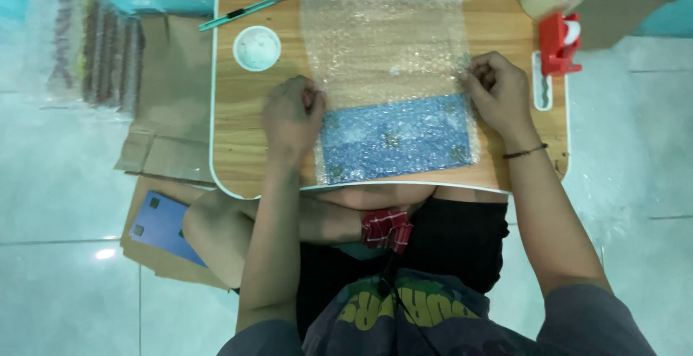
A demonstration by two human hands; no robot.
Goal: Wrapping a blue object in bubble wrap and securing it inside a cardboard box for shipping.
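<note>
Both hands pinch bubble wrap (390,60) edges.

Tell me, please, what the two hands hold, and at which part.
Both hold the bubble wrap sheet by its side edges: left hand at the left edge, right hand at the right, just above the blue flat item it covers.

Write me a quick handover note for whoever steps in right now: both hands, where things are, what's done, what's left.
Left hand: pinching the left edge of the bubble wrap.
Right hand: pinching its right edge.
Blue flat item: on the lap table, near edge, covered by the wrap.
Tape dispenser far right, cutter far left, both untouched.
Done: item covered.
Left: the rest of the sheet lies flat beyond it; no tape seen on it.
</note>
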